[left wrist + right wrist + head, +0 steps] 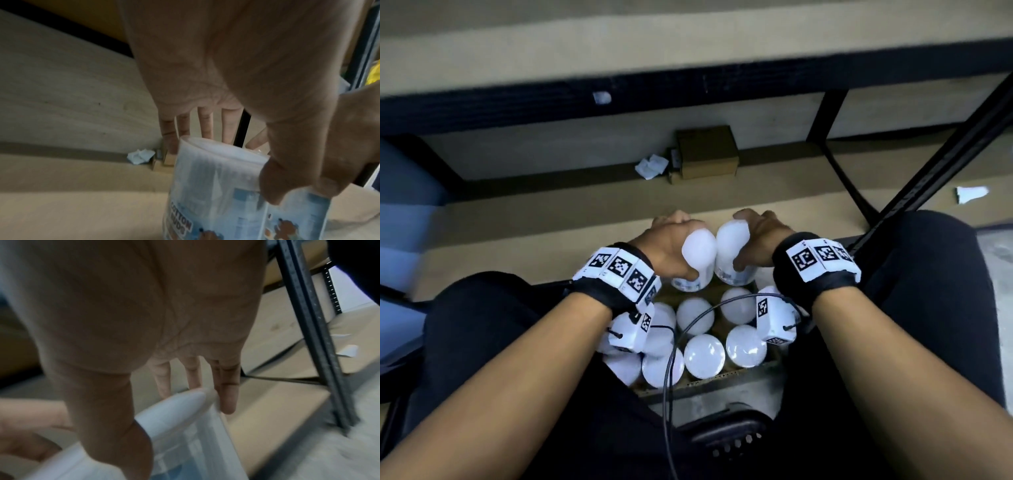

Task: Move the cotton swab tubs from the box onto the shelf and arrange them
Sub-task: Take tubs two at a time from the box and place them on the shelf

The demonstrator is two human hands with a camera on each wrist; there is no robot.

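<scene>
Each hand holds one white-lidded cotton swab tub just above the far end of the cardboard box [722, 378]. My left hand [671, 246] grips the left tub [697, 260] from the top, thumb on its blue label [273, 217] in the left wrist view. My right hand [760, 243] grips the right tub [734, 257], whose lid [174, 408] shows under the fingers in the right wrist view. The two tubs nearly touch. Several more tubs [703, 356] stand upright in the box between my knees. The wooden shelf board [551, 219] lies just beyond the hands.
At the back of the low shelf sit a small brown carton [707, 152] and crumpled white paper [651, 166]. A black metal upright [928, 181] slants down on the right, with a white scrap [971, 193] beyond it. A dark cable [671, 359] hangs over the box.
</scene>
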